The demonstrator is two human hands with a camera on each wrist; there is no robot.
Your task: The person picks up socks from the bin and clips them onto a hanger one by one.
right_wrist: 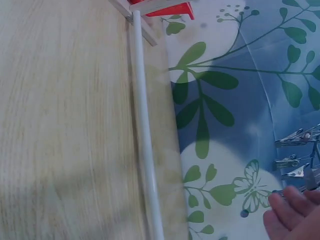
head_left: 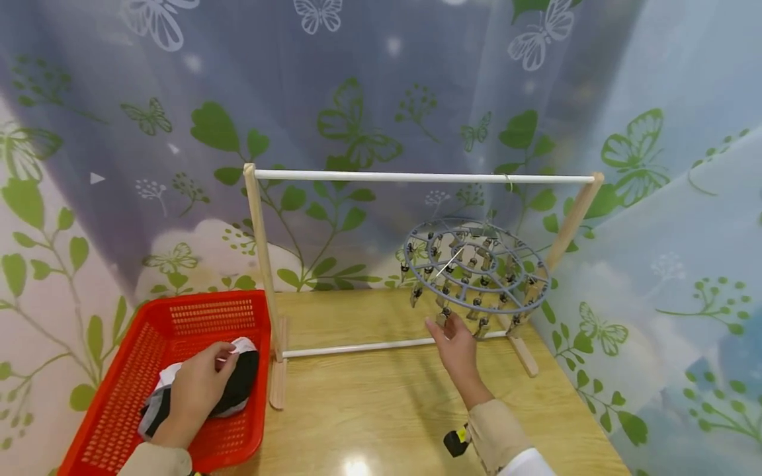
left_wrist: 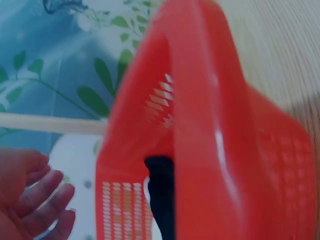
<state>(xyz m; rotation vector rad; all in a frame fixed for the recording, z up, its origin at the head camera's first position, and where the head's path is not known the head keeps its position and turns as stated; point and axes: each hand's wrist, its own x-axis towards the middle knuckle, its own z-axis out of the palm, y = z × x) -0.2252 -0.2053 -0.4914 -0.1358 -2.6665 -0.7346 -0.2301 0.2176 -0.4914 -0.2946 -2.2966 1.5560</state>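
My left hand (head_left: 199, 390) hovers over the red plastic basket (head_left: 257, 430), fingers loosely bent, right above a small heap of black, white and grey cloth (head_left: 243, 383). In the left wrist view its fingers (left_wrist: 47, 200) hold nothing, and the black cloth (left_wrist: 161, 195) lies inside the basket apart from them. My right hand (head_left: 458, 350) reaches up under the front of a round grey clip hanger (head_left: 506, 311). Its thumb and fingers are spread just below one hanging clip (head_left: 443, 316). From the right wrist, the relaxed fingers (right_wrist: 287, 212) appear close under several metal clips (right_wrist: 295, 162).
A rack with wooden legs (head_left: 260, 258) and a white top bar (head_left: 381, 176) stands on the wooden table (head_left: 357, 410). The hanger hangs tilted at its right side. A lower white bar (head_left: 357, 348) runs near the tabletop. Patterned curtain (head_left: 381, 99) surrounds the back and sides.
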